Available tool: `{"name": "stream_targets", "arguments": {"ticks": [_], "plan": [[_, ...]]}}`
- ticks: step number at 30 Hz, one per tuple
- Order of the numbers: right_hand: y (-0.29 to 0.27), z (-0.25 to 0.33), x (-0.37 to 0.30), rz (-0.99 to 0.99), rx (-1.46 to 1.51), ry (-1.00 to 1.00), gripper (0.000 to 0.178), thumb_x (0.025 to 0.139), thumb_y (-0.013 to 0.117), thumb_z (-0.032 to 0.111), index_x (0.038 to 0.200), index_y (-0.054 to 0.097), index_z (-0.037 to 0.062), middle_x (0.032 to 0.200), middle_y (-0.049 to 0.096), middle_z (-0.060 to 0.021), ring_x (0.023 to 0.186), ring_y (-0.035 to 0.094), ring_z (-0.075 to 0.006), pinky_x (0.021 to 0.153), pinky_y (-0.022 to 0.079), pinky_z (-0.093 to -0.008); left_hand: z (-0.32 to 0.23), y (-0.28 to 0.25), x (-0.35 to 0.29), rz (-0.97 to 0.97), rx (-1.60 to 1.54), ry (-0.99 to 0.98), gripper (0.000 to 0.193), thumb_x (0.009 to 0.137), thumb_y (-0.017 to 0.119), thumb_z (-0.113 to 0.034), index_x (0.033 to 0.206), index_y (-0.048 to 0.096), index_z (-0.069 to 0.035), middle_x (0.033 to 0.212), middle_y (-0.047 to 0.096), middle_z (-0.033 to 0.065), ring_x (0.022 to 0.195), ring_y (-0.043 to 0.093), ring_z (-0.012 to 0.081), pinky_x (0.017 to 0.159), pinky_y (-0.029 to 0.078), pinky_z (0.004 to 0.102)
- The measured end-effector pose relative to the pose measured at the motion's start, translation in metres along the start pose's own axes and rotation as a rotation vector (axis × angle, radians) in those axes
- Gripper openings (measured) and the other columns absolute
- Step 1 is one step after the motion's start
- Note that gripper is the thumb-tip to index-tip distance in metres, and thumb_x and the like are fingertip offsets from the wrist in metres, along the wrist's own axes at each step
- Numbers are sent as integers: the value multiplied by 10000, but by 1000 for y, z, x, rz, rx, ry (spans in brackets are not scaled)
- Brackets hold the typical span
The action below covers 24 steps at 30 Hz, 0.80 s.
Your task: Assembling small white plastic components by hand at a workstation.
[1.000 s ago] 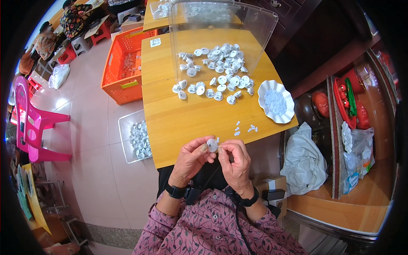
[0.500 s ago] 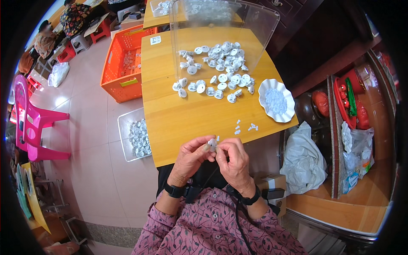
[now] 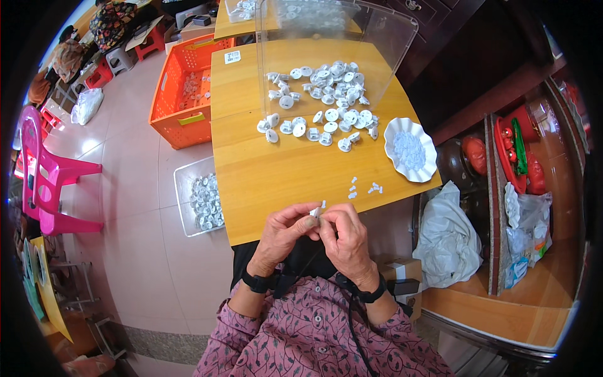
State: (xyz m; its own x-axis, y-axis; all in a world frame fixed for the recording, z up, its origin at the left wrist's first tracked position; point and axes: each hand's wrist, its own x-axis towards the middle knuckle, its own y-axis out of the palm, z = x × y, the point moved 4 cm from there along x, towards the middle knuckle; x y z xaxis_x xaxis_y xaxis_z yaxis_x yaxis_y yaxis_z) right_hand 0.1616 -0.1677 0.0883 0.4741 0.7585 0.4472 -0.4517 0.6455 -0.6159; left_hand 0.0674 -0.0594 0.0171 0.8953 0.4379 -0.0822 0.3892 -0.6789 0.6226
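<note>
My left hand (image 3: 281, 234) is closed, its thumb and index finger pinching a small white plastic part (image 3: 315, 213) in front of the table's near edge. My right hand (image 3: 346, 240) meets it from the right, thumb and index finger pressed together against the part. Whatever the right fingertips pinch is hidden. Just beyond my fingers lie several tiny white pieces (image 3: 353, 188) on the yellow table (image 3: 270, 182). Farther back is a spread of white round-headed plastic parts (image 3: 330, 127). A white scalloped dish (image 3: 431, 157) at the right holds many small pale translucent pieces (image 3: 408, 151).
A clear plastic bin (image 3: 402, 47) stands on the table's far part, behind and around the pile. Left of the table are an orange crate (image 3: 182, 129), a clear tub of parts (image 3: 182, 207) and a pink chair (image 3: 63, 169). Shelves (image 3: 496, 251) flank the right. People sit far left.
The white part has turned between my fingers: its round face showed before, and now only a narrow piece of it does. Both hands stay in nearly the same place.
</note>
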Motion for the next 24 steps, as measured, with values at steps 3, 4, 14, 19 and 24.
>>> {"name": "stream_targets", "arguments": {"ticks": [3, 4, 14, 19, 24], "plan": [[2, -2, 0, 5, 122, 71, 97, 886, 655, -10, 960, 594, 6, 935, 596, -159, 764, 643, -328, 647, 527, -397, 1, -1, 0, -28, -64, -26, 327, 993, 630, -113, 1289, 623, 26, 1015, 696, 78, 819, 662, 129, 748, 567, 257], [2, -3, -1, -13, 179, 121, 84, 895, 655, -6, 959, 600, 5, 934, 604, -157, 763, 647, -315, 652, 529, -386, 2, -1, 0, -45, -98, -36, 327, 1000, 622, -123, 1289, 621, 28, 1007, 695, 82, 826, 664, 134, 745, 570, 260], [6, -7, -1, -15, 189, 149, 82, 901, 666, 4, 931, 590, 12, 896, 608, -143, 727, 652, -285, 615, 526, -364, 5, -4, 0, -25, -167, -35, 315, 1002, 619, -127, 1279, 630, 23, 999, 695, 78, 850, 665, 133, 738, 574, 264], [9, -2, 1, -1, 103, 102, 109, 888, 665, -6, 928, 567, 19, 883, 586, -150, 706, 638, -316, 593, 515, -391, 7, -4, 0, -35, -161, -32, 313, 992, 636, -124, 1270, 637, 20, 1021, 702, 75, 853, 670, 122, 745, 577, 254], [11, 1, 3, 1, 53, 51, 127, 875, 661, -25, 942, 562, 19, 884, 575, -156, 711, 627, -338, 598, 510, -409, 3, -6, -2, -51, -145, -30, 309, 991, 637, -121, 1267, 640, 19, 1023, 704, 76, 846, 669, 119, 737, 575, 254]]}}
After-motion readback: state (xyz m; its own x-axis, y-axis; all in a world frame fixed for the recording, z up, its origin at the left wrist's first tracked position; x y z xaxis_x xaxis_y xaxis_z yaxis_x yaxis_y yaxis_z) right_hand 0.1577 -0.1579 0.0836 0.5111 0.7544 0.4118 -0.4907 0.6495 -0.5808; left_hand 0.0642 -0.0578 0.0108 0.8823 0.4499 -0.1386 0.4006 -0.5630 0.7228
